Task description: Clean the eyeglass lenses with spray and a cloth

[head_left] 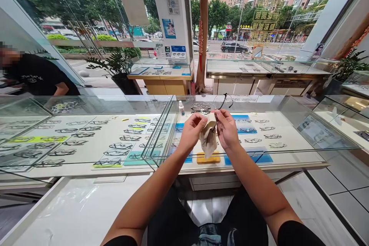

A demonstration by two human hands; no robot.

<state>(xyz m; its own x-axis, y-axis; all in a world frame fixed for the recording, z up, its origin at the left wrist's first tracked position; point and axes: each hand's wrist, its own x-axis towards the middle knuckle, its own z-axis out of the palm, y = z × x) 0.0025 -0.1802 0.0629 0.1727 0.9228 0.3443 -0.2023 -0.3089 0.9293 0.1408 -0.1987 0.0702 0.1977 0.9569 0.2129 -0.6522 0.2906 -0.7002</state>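
Observation:
My left hand (192,130) is closed on a beige cleaning cloth (208,145), which hangs down between my hands. My right hand (227,128) pinches a pair of thin dark-framed eyeglasses (223,102) whose rims stick up past my fingers. Part of the glasses is hidden by the cloth and fingers. Both hands are close together above the glass display counter. A small white spray bottle (181,108) stands on the glass just beyond my left hand. Several more spectacles (201,108) lie together beyond the cloth.
Rows of spectacles (273,136) lie inside the glass display case (311,144). Below the cloth is an orange block (208,158). To the left, a person in a black shirt (43,75) leans near the counter. A wooden post (201,38) rises beyond, beside low showcases (167,72).

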